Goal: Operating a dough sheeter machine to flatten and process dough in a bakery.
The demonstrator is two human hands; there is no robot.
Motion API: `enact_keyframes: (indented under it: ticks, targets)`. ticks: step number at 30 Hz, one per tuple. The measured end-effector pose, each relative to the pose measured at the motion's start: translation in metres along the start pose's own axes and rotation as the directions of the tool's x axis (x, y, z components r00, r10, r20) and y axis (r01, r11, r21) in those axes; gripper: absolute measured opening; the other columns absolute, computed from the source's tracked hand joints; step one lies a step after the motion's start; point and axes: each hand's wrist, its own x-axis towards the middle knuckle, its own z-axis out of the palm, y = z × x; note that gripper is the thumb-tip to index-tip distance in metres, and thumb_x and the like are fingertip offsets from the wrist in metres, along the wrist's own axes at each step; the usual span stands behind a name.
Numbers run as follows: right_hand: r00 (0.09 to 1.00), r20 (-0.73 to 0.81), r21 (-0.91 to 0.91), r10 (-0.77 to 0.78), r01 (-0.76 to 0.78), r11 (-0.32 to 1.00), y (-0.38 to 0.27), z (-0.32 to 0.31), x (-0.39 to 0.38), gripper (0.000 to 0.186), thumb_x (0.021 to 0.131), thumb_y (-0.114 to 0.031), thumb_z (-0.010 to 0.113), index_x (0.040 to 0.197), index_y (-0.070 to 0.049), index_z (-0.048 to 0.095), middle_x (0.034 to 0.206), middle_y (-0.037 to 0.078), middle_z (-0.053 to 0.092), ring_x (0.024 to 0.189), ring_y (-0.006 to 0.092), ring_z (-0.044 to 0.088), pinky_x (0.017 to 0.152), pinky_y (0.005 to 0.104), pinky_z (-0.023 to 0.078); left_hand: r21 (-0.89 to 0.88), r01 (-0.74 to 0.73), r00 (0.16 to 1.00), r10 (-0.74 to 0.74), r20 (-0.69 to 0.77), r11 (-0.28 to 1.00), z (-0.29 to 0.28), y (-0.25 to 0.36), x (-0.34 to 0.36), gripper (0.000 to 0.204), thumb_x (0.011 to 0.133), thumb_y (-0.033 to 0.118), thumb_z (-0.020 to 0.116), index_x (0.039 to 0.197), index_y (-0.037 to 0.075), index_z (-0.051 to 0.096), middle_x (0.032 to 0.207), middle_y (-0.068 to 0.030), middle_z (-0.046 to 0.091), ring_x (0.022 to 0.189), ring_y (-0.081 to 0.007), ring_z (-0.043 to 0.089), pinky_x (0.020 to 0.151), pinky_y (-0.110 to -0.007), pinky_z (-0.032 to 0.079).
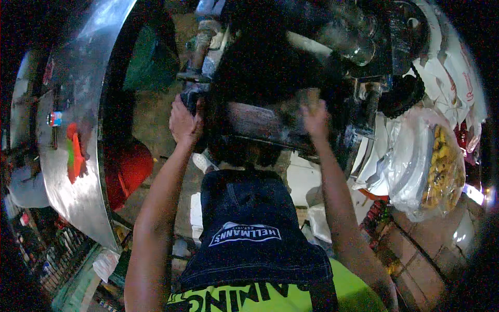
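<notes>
Big, dark, scuffed metal frame [254, 119] is at 12 o'clock. Bare L hand [185, 122], approx. 10 o'clock, is half-curled at its edge, hold unclear; bare R hand [316, 122], 2 o'clock, blurred, grip I cannot tell.

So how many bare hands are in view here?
2: the left hand at the left side of the dark machinery, and the right hand, blurred, farther right. Others may be hidden in shadow.

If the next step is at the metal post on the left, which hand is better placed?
Probably the left hand: it is close to the metal post, while the right hand, blurred, is farther to the right.
</notes>
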Motion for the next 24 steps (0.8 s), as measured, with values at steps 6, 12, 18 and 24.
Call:
enact_keyframes:
  ticks: [6, 12, 18, 24]
  targets:
    - [0.908, -0.039, -0.192, 0.416, -0.416, 0.889, -0.017, -0.021, -0.004, 0.049, 0.074, -0.033, 0.071, 0.105, 0.000, 0.051, 0.088, 0.023, 0.061, 0.081, 0.0392, 0.060, 0.072, 0.0448, 0.047, 0.093, -0.050, 0.994, 0.040, 0.103, 0.994, 0.003, -0.010, 0.010, 0.073, 0.081, 0.056, 0.051, 0.128, 0.002, 0.037, 0.113, -0.0176, 0.051, 0.104, -0.0352, 0.051, 0.084, -0.043, 0.042]
    - [0.977, -0.027, 0.024, 0.212, -0.212, 0.977, 0.005, -0.015, -0.014, 0.063, 0.071, -0.039, 0.074, 0.114, 0.000, 0.050, 0.094, 0.018, 0.063, 0.084, 0.0340, 0.061, 0.078, 0.0398, 0.047, 0.013, 0.012, 0.999, -0.012, -0.030, 1.000, 0.008, -0.019, 0.002, 0.070, 0.080, 0.050, 0.057, 0.128, 0.003, 0.037, 0.110, -0.0163, 0.051, 0.101, -0.0328, 0.052, 0.083, -0.043, 0.043]
    - [0.986, -0.064, -0.164, 0.154, -0.163, 0.973, 0.020, 0.000, 0.003, 0.060, 0.071, -0.028, 0.072, 0.117, 0.001, 0.049, 0.103, 0.023, 0.061, 0.095, 0.0375, 0.059, 0.083, 0.0431, 0.046, 0.125, -0.035, 0.997, 0.025, 0.075, 0.992, 0.003, -0.002, 0.007, 0.069, 0.080, 0.049, 0.055, 0.127, 0.002, 0.036, 0.112, -0.0169, 0.051, 0.100, -0.0334, 0.052, 0.083, -0.043, 0.043]
    - [0.985, 0.169, 0.156, 0.018, -0.045, 0.987, -0.021, -0.002, 0.009, 0.062, 0.073, -0.031, 0.069, 0.120, 0.002, 0.048, 0.104, 0.025, 0.059, 0.093, 0.0408, 0.058, 0.081, 0.0441, 0.046, 0.114, -0.033, 0.999, 0.032, 0.013, 0.993, 0.012, -0.024, -0.006, 0.073, 0.077, 0.044, 0.061, 0.129, 0.002, 0.034, 0.115, -0.0171, 0.049, 0.106, -0.0335, 0.050, 0.086, -0.043, 0.041]
